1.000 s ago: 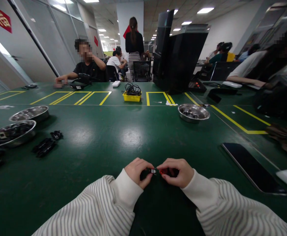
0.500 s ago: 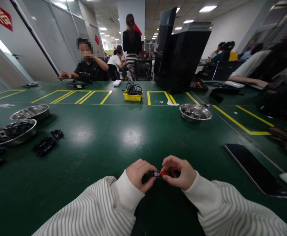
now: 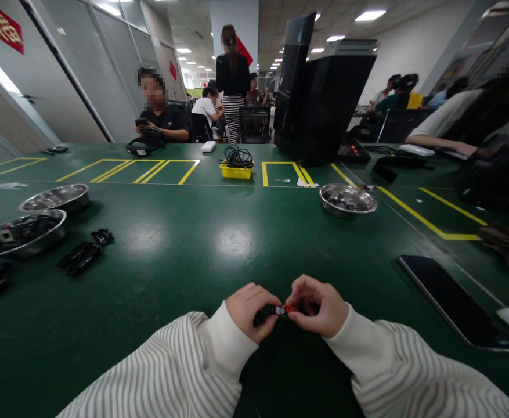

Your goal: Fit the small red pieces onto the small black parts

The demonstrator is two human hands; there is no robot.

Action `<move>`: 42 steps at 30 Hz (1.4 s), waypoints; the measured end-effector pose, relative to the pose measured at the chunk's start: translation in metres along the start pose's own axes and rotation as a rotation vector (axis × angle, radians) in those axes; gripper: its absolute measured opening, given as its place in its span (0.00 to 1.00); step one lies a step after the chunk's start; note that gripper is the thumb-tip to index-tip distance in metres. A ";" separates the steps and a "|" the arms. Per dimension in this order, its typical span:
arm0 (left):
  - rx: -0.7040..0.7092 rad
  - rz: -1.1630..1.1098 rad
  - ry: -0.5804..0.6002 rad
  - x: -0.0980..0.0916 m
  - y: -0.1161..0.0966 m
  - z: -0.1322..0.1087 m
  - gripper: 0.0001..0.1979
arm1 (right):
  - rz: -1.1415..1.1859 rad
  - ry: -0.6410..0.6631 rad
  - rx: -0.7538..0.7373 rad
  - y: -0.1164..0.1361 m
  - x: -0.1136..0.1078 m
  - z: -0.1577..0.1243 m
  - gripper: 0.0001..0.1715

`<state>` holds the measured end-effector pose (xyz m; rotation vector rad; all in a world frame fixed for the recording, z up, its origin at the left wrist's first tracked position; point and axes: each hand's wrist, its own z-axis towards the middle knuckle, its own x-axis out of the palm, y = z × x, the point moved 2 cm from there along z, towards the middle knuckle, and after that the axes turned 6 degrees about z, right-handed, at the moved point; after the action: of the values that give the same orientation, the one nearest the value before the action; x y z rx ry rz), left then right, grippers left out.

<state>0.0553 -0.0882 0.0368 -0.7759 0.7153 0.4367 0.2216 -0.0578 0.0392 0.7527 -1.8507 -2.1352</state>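
Observation:
Thumb and fingers of my left hand (image 3: 254,310) pinch a small black-and-silver part (image 3: 279,310) just above the green table (image 3: 184,261). My right hand (image 3: 317,306) is closed on a small red piece (image 3: 288,309) that meets the silver part end to end. Both are too small for me to tell their kind, and the fingertips cover some of each. To the left lie several small black parts (image 3: 81,257) on the tabletop.
Two steel bowls stand at left, the nearer bowl (image 3: 58,232) full of dark parts; another steel bowl (image 3: 369,208) is at right. A phone (image 3: 450,299) lies right of my hands. Further back are a yellow tray (image 3: 237,172) of cables and a black computer case (image 3: 336,104).
My hands and the small parts have barely moved; the red and silver pieces look slightly closer together. The seated person across the table has lowered a raised hand and now holds a dark device.

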 end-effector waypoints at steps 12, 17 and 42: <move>-0.001 0.002 -0.004 -0.001 0.000 0.000 0.08 | -0.095 0.003 -0.062 -0.006 -0.003 -0.002 0.08; -0.012 -0.024 -0.026 -0.002 -0.001 0.001 0.08 | -0.070 0.006 -0.121 -0.004 -0.004 -0.001 0.10; 0.003 -0.004 -0.030 -0.008 -0.003 0.003 0.08 | -0.127 -0.078 -0.476 0.011 -0.002 -0.003 0.08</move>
<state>0.0531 -0.0890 0.0450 -0.7660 0.6864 0.4428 0.2230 -0.0613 0.0501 0.6932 -1.2650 -2.5730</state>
